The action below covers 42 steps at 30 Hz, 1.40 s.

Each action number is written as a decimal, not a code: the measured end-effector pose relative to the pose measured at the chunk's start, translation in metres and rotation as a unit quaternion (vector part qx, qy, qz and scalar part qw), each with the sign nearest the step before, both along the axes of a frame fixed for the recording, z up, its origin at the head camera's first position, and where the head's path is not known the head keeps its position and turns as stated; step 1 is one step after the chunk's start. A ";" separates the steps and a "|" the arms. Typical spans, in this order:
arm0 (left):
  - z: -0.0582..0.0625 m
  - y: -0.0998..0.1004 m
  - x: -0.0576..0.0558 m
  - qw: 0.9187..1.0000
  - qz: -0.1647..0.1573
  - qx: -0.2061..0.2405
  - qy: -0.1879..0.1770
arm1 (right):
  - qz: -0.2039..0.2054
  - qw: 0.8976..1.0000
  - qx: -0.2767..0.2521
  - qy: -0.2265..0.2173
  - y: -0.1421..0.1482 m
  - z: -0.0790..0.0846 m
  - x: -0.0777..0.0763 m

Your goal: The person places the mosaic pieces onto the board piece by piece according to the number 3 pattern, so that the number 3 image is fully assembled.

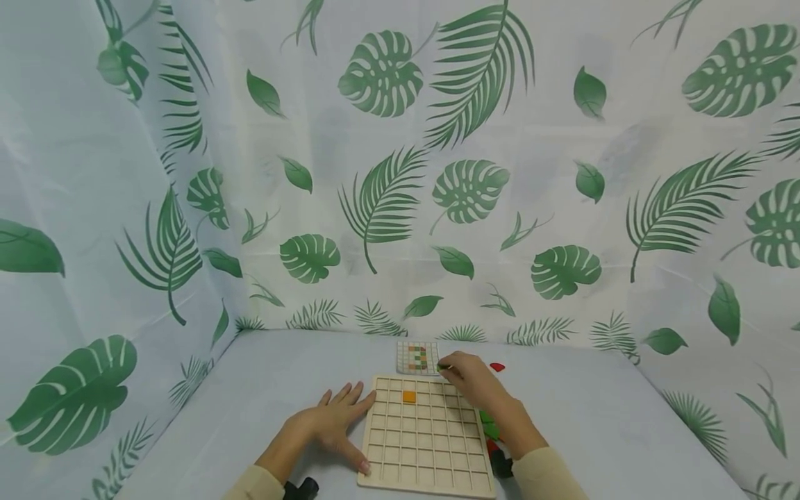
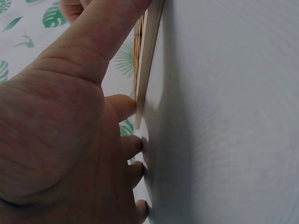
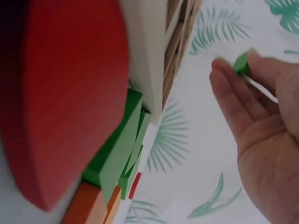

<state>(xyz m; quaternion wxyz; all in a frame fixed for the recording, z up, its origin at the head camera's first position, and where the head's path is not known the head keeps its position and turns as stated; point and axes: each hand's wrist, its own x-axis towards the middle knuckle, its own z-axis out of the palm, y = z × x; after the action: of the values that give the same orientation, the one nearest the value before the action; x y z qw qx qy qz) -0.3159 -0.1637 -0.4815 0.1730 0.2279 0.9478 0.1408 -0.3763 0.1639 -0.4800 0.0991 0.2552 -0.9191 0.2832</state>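
A pale wooden grid board [image 1: 431, 439] lies on the table, with one orange square tile [image 1: 409, 396] in a cell near its far left corner. My left hand [image 1: 336, 421] is spread along the board's left side, thumb at the near part of the edge and index finger near the far corner. Over the far right part of the board, my right hand [image 1: 480, 382] pinches a small green block [image 3: 242, 64] between thumb and fingers. Just beyond the board lies a gridded card [image 1: 403, 352] with a pattern of orange, green and red squares.
Along the board's right side lie green blocks [image 3: 117, 154], orange blocks [image 3: 85, 205] and a large-looking red piece [image 3: 77, 102] close to the right wrist camera. Another red piece [image 1: 497, 367] lies farther back. A leaf-printed white cloth [image 1: 387, 292] hangs behind the table.
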 end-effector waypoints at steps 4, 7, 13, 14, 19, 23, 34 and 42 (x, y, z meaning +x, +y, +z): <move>0.002 0.000 -0.001 1.000 -0.005 -0.005 0.002 | 0.001 0.999 -0.038 -0.027 0.004 0.000 0.003; 0.001 0.000 -0.002 1.000 -0.004 -0.009 0.004 | 0.007 0.999 -0.035 -0.039 0.005 0.000 0.003; 0.000 0.001 -0.001 1.000 -0.001 -0.007 0.003 | 0.017 0.999 -0.010 -0.049 0.000 0.000 0.005; 0.000 0.001 -0.001 1.000 -0.001 -0.008 0.004 | 0.020 0.999 -0.005 -0.046 0.000 -0.001 0.005; -0.001 0.002 -0.001 1.000 0.000 -0.007 0.001 | 0.047 0.998 0.014 -0.027 -0.003 -0.001 0.005; -0.003 0.001 -0.001 1.000 -0.001 -0.006 0.002 | 0.067 0.997 0.029 -0.019 -0.006 -0.001 0.004; -0.002 0.002 -0.002 1.000 0.003 -0.013 0.005 | 0.096 0.993 0.065 -0.013 -0.017 0.001 0.005; -0.002 0.001 -0.002 1.000 0.002 -0.016 0.005 | 0.108 0.990 0.088 0.005 -0.021 0.000 0.005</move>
<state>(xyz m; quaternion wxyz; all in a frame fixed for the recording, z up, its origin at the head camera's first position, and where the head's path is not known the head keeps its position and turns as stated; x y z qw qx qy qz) -0.3176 -0.1623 -0.4831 0.1719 0.2234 0.9512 0.1253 -0.3710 0.1431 -0.4798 0.0496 0.3623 -0.9070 0.2089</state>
